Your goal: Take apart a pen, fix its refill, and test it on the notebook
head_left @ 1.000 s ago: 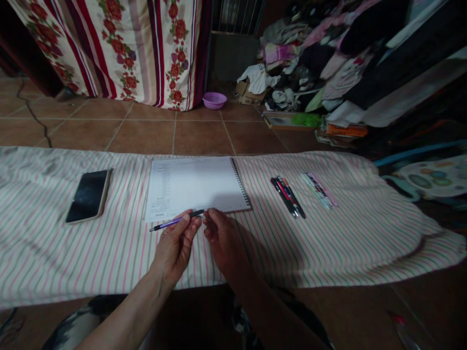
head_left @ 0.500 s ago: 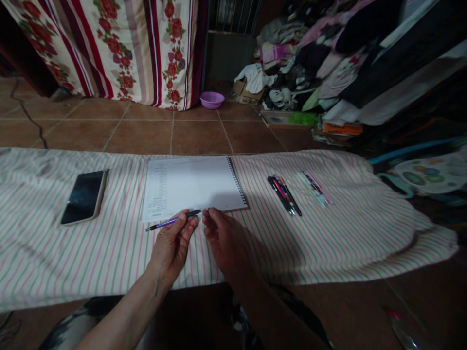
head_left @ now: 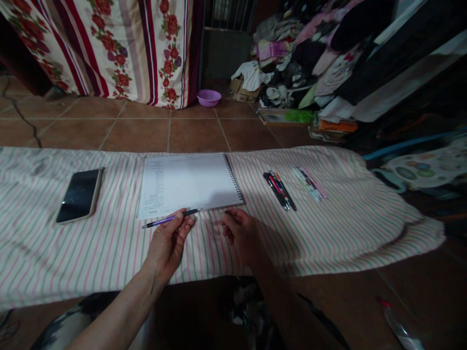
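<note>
At the near edge of the notebook [head_left: 193, 180], left hand [head_left: 169, 239] pinches purple pen [head_left: 162, 221], best held steady; by that edge's right corner, right hand [head_left: 242, 233] presses fingertips together, contents unclear.

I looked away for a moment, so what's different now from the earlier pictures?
The right hand has moved right, away from the tip of the slim purple-and-black pen, leaving a gap; whether it pinches something small, I can't tell. The left hand still holds the pen. The white spiral-bound paper notebook and black-screened rectangular phone lie as before.
</note>
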`<state>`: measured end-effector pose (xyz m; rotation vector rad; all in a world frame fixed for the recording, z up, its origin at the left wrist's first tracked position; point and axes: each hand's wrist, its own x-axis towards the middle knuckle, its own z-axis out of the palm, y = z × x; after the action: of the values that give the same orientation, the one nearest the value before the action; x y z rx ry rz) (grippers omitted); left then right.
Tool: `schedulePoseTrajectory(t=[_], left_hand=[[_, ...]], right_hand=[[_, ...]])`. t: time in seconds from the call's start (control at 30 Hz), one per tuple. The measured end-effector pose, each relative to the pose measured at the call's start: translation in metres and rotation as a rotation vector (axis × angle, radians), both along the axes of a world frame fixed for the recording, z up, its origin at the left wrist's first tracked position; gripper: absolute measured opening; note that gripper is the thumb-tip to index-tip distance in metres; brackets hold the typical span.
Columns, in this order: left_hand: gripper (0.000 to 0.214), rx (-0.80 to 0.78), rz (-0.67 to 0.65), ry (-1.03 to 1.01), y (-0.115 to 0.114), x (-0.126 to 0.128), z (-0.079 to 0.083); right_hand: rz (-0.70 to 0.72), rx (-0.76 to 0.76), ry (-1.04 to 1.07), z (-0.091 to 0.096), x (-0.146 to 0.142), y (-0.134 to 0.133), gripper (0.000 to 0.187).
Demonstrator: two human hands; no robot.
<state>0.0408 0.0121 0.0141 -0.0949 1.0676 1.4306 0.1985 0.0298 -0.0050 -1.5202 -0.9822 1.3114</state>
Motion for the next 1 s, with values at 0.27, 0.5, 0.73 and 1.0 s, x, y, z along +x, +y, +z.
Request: schedulePoseTrajectory(t=[0.27, 0.5, 0.73, 1.0], left_hand=[[0.021, 0.012, -0.019, 0.010, 0.000, -0.001, -0.003], [0.022, -0.007, -0.042, 0.012, 0.000, -0.001, -0.001], [0.022, 0.002, -0.036, 0.016, -0.001, -0.002, -0.003], [0.022, -0.006, -0.033, 0.020, -0.002, -0.001, -0.002]], right_hand=[[0.142, -0.016, -0.187, -0.004, 0.026, 0.003, 0.019], [0.206, 0.039, -0.469, -0.016, 0.030, 0.004, 0.013], [0.219, 0.119, -0.690, -0.007, 0.028, 0.005, 0.015], [0.234, 0.109, -0.797, 0.004, 0.026, 0.005, 0.015]])
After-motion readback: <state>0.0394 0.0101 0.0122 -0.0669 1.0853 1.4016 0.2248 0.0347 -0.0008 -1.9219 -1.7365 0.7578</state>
